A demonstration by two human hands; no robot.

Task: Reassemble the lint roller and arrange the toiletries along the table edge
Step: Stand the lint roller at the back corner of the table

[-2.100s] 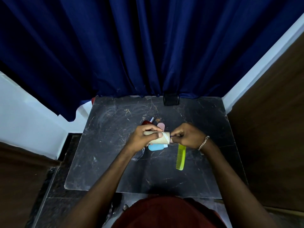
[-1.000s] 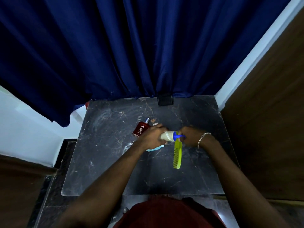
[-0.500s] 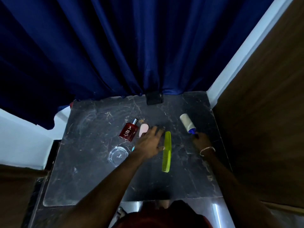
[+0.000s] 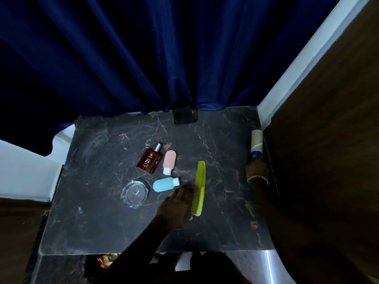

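Note:
The lint roller [image 4: 257, 141], a pale roll on a blue handle, lies along the table's right edge, and my right hand [image 4: 256, 168] grips its handle end. My left hand [image 4: 176, 203] rests open on the dark marble table [image 4: 98, 226], touching the left side of the yellow-green comb [image 4: 199, 189]. Just beyond its fingertips lies a blue squeeze bottle [image 4: 165, 184]. Farther back a pink squeeze bottle [image 4: 169, 162] and a red perfume bottle [image 4: 150, 159] lie side by side.
A clear glass ashtray [image 4: 134, 193] sits left of the blue bottle. A black clip-like object [image 4: 185, 116] stands at the table's back edge under the blue curtain [image 4: 143, 58]. A brown wooden panel [image 4: 328, 160] borders the table's right side.
The roll went onto the blue handle, then my right hand carried the roller from the table's middle to the right edge. My left hand let go and dropped beside the comb, uncovering the blue bottle.

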